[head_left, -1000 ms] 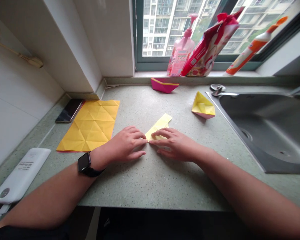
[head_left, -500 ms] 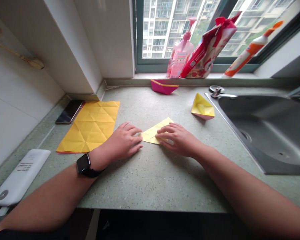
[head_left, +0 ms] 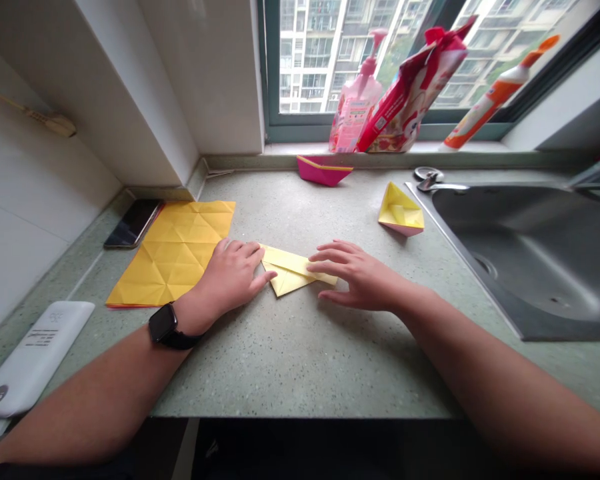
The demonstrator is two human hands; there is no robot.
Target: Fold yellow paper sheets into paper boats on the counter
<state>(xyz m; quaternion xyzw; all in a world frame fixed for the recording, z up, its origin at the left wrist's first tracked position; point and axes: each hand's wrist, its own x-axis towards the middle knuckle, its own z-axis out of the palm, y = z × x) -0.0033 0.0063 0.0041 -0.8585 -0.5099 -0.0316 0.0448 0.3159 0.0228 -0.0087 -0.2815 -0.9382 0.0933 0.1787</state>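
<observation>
A folded pale yellow paper [head_left: 286, 268] lies on the counter between my hands, a long flap across its top and a pointed part toward me. My left hand [head_left: 236, 270], with a black watch [head_left: 164, 325] at the wrist, rests at the paper's left end, fingers stretched out flat. Over the right end hovers or rests my right hand [head_left: 361, 275], its fingers spread; I cannot tell how firmly they touch. To the left lies a stack of creased orange-yellow paper [head_left: 180, 247]. A magenta paper boat [head_left: 325, 172] and a yellow paper boat [head_left: 401, 212] sit farther back.
A phone [head_left: 133, 223] lies by the paper stack and a white power bank [head_left: 37, 353] nearer on the left. A metal sink [head_left: 555, 253] is set into the counter at right. A pink pump bottle [head_left: 356, 107], a red bag [head_left: 415, 93] and an orange-white bottle [head_left: 497, 100] stand on the sill.
The folded paper has been turned, so its point now faces me and the flap shows on top. My left hand has drawn slightly left, and my right hand's fingers have spread.
</observation>
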